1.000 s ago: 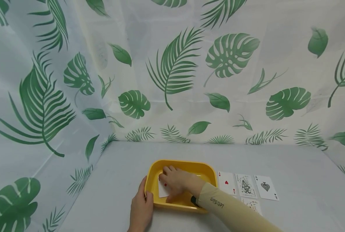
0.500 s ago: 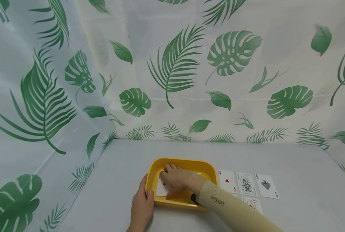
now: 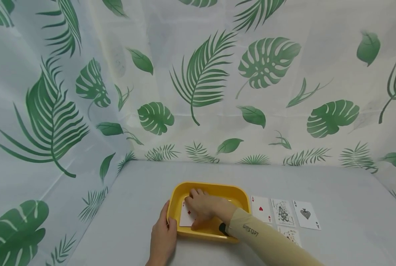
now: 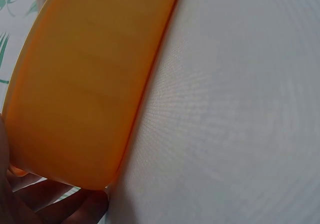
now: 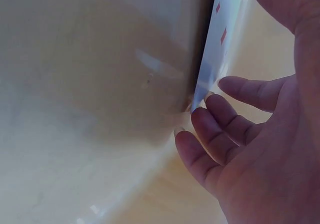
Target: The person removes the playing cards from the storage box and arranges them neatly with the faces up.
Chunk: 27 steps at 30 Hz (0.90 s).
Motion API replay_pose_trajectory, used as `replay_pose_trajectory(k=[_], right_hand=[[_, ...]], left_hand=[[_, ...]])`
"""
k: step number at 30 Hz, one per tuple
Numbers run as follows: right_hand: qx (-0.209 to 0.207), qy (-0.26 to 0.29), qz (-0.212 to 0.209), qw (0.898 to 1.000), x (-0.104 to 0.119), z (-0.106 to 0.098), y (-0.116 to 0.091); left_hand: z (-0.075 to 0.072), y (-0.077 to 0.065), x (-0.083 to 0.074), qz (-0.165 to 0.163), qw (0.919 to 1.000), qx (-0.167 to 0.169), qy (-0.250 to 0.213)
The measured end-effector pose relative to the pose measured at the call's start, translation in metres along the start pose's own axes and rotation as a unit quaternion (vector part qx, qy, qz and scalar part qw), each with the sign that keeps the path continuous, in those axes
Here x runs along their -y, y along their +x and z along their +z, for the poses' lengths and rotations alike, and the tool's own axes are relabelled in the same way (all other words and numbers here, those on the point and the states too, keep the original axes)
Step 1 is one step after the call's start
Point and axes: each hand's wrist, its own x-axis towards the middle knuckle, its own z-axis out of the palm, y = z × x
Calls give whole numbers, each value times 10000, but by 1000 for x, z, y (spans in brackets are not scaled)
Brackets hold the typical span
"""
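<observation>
My left hand grips the left end of a yellow plastic tray, thumb over the rim. In the left wrist view its fingertips curl around the corner of the tray's outer wall. Inside the tray, at its left, is a playing card, the ace of diamonds, partly covered by my right hand. That hand spans the card, thumb at the near edge and fingers at the far edge. The right wrist view shows the card between thumb and fingertips.
To the tray's right, face-up cards lie on the pale tabletop: an ace of hearts, a black-and-white joker and an ace of spades. Another joker is partly behind my sleeve. A leaf-print curtain stands behind.
The ace of diamonds has shifted slightly left in the tray, and more of its face shows. Both hands keep nearly the same places.
</observation>
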Motion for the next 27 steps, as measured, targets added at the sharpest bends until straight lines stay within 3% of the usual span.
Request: replay_pose_trajectory(k=[15,27], right_hand=[[2,732,38,9973,-7,-13,-9],[-324,684,-174,9970,-11,-26,-25]], left_hand=[[0,0,0,-131,9999,45,59],[-1,0,-1,-68,9999,82,11]])
